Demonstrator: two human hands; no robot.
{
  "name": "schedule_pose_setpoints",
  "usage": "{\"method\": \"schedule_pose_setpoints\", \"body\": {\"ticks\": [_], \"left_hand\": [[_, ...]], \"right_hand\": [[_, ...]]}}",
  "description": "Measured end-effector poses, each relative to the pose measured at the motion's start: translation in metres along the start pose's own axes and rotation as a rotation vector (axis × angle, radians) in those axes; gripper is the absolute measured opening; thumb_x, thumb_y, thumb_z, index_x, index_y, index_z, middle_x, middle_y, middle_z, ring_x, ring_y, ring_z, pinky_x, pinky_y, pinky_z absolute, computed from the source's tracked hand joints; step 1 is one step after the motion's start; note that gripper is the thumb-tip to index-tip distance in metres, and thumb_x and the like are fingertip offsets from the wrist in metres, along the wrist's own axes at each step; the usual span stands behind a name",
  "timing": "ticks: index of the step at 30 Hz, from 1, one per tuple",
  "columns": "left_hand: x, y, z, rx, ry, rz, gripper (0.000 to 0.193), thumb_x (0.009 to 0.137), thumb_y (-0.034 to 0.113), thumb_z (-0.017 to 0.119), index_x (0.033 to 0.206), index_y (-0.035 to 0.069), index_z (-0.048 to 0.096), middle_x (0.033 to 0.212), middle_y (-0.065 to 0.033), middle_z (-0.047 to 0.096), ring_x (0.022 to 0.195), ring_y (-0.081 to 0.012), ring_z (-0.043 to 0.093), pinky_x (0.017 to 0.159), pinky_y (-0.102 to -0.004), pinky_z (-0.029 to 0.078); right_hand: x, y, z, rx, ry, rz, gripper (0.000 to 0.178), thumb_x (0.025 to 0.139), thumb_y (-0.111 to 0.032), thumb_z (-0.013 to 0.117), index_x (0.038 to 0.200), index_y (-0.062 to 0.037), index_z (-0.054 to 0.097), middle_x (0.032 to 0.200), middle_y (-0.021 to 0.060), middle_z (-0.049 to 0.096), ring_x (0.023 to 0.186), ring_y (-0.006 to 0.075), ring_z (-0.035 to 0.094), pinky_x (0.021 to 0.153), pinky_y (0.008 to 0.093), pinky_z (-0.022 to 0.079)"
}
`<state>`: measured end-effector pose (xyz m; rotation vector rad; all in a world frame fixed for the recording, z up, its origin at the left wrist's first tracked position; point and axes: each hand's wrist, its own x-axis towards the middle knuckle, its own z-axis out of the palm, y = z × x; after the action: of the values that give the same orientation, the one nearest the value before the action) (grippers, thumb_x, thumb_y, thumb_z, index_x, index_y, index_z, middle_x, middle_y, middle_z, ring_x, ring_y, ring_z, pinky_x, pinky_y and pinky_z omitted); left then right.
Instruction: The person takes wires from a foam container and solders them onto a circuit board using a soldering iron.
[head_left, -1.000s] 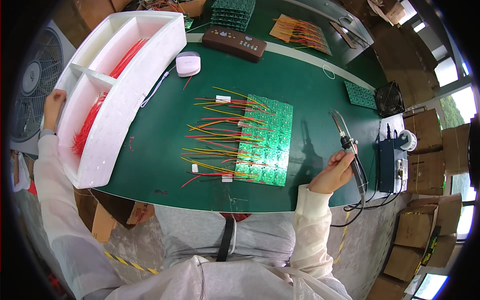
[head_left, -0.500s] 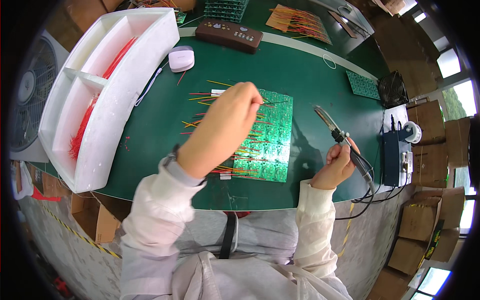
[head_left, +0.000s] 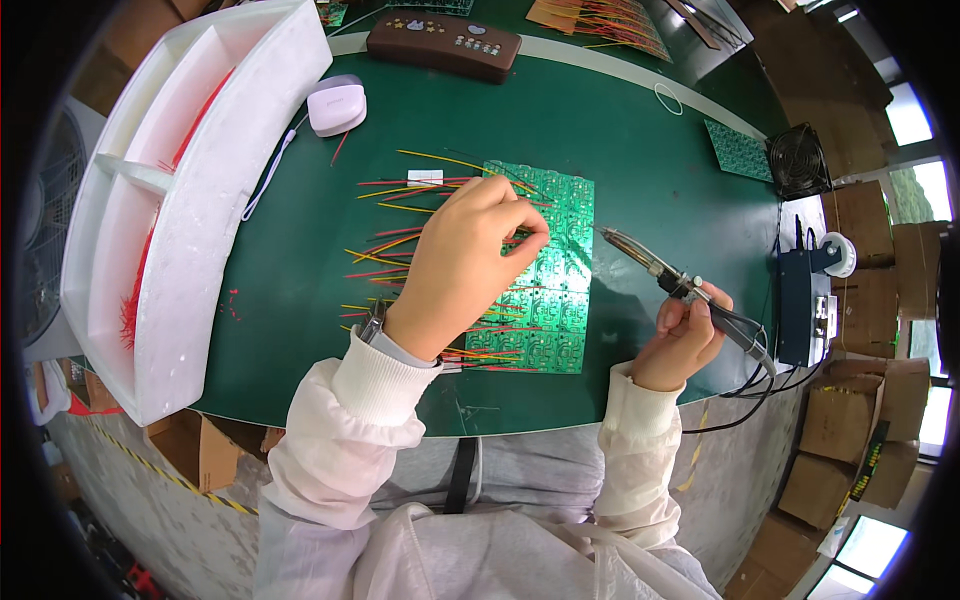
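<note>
Dark-green flat workbench (head_left: 290, 310) | left hand (head_left: 465, 260): fingertips nearly together (wire held? cannot tell), above shiny green rectangular circuit-board panel (head_left: 565, 265) | right hand (head_left: 690, 340): gripping black-and-silver metal soldering iron (head_left: 672, 283) | step, seemingly: wire positioning; calls for steady alignment | thin red-and-yellow insulated wires (head_left: 385, 243) crowd left hand's left; white compartmented foam box (head_left: 200, 210) beyond
</note>
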<state>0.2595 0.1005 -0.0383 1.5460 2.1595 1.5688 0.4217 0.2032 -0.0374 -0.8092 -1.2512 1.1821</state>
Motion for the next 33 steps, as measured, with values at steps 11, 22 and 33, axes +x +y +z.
{"method": "schedule_pose_setpoints", "body": {"ticks": [11,22,33], "left_hand": [[-0.0012,-0.0048,0.002,-0.03,0.004,-0.011,0.01,0.065,0.003,0.066,0.071,0.003,0.058,0.063,-0.0044,0.041,0.058,-0.0152,0.041,0.05,-0.027,0.032],[-0.0014,-0.0046,0.0011,-0.025,-0.017,-0.037,0.01,0.065,0.001,0.064,0.071,0.004,0.057,0.063,-0.0041,0.042,0.058,-0.0151,0.042,0.05,-0.0265,0.032],[-0.0004,-0.0057,0.0023,-0.024,-0.01,-0.008,0.01,0.065,0.001,0.064,0.069,0.004,0.055,0.063,-0.0051,0.04,0.059,-0.0176,0.043,0.052,-0.0277,0.034]], "right_hand": [[-0.0034,0.0009,-0.0016,-0.039,-0.097,-0.002,0.017,0.077,-0.016,0.047,0.085,-0.0015,0.049,0.057,0.0011,0.043,0.043,0.0058,0.038,0.038,0.0171,0.028],[-0.0045,0.0023,-0.0023,-0.13,-0.186,-0.035,0.016,0.079,-0.015,0.05,0.087,-0.0015,0.049,0.054,0.0014,0.045,0.044,0.0053,0.041,0.04,0.0161,0.028],[-0.0047,0.001,-0.0007,-0.144,-0.18,-0.014,0.014,0.079,-0.014,0.049,0.087,-0.0017,0.049,0.054,0.0008,0.045,0.044,0.0049,0.04,0.039,0.016,0.027]]}}
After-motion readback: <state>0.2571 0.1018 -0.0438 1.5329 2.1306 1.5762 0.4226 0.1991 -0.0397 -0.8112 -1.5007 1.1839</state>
